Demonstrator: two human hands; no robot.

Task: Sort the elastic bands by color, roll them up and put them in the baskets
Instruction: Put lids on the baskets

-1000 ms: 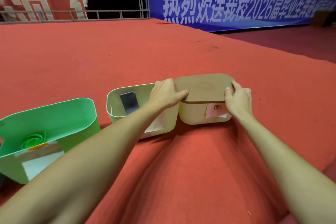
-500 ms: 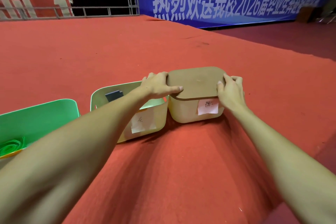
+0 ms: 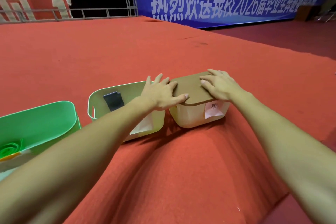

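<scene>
Brown and flat, a lid [image 3: 192, 88] is lying on the cream basket [image 3: 196, 117] at right, on a red carpeted surface [image 3: 163, 51]. Both hands are pressing it, probably to seat it shut: the left hand [image 3: 161, 94] with fingers spread wide over its left edge, the right hand [image 3: 221, 85] with fingers straight across its top. Just left, an open pale green basket [image 3: 101, 96] is holding a dark band [image 3: 113, 101]. Nearer left, a bright green basket [image 3: 54, 114] is holding a rolled green elastic band [image 3: 10, 148].
</scene>
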